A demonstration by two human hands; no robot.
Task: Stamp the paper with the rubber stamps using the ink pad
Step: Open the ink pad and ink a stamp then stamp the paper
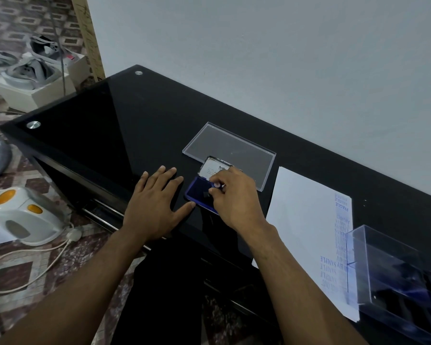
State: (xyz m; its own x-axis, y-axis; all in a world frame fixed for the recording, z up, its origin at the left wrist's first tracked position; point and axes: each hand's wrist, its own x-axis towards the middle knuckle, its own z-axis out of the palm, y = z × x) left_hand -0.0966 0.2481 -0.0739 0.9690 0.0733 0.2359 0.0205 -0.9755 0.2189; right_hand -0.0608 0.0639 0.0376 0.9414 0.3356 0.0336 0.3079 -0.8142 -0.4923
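Observation:
An open blue ink pad lies on the black glass table, its lid raised at the far side. My right hand pinches a small rubber stamp down onto the pad. Flat on the table, fingers spread, my left hand touches the pad's left edge with its thumb. To the right lies a white paper with several blue stamped words along its right side.
A clear plastic lid lies behind the ink pad. At the right edge, a clear box holding dark stamps sits partly on the paper. Off the table's left side, a white kettle with its cord and white boxes sit on the floor.

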